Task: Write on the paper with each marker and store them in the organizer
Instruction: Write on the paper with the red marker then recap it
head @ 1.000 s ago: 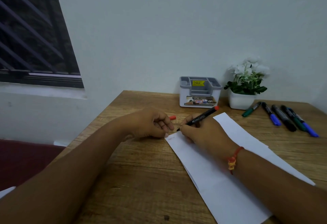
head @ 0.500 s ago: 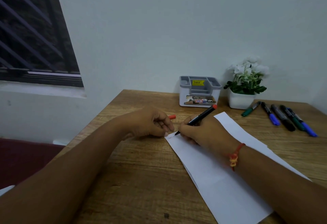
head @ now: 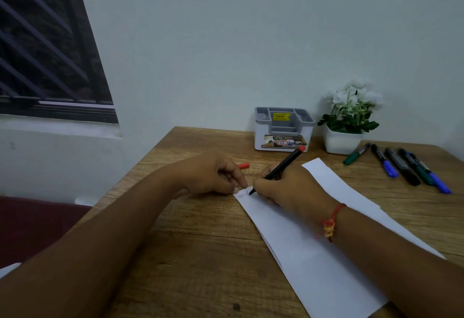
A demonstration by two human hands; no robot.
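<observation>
A white sheet of paper (head: 313, 255) lies diagonally on the wooden desk (head: 195, 255). My right hand (head: 286, 187) grips a black marker with a red end (head: 283, 164), its tip touching the paper's top corner, where faint writing shows. My left hand (head: 213, 174) holds the marker's red cap (head: 243, 166) in curled fingers and its fingertips rest at the paper's corner. A grey-and-white organizer (head: 283, 129) stands against the wall, with nothing visible in its compartments.
Several capped markers (head: 401, 166), green, blue and black, lie in a row on the desk at the right. A white pot with white flowers (head: 347, 122) stands beside the organizer. The wall runs behind; the desk's left edge is near my left arm.
The marker has tilted more upright and its tip has shifted slightly along the paper's corner, leaving faint marks. My left hand has stayed in place with the cap.
</observation>
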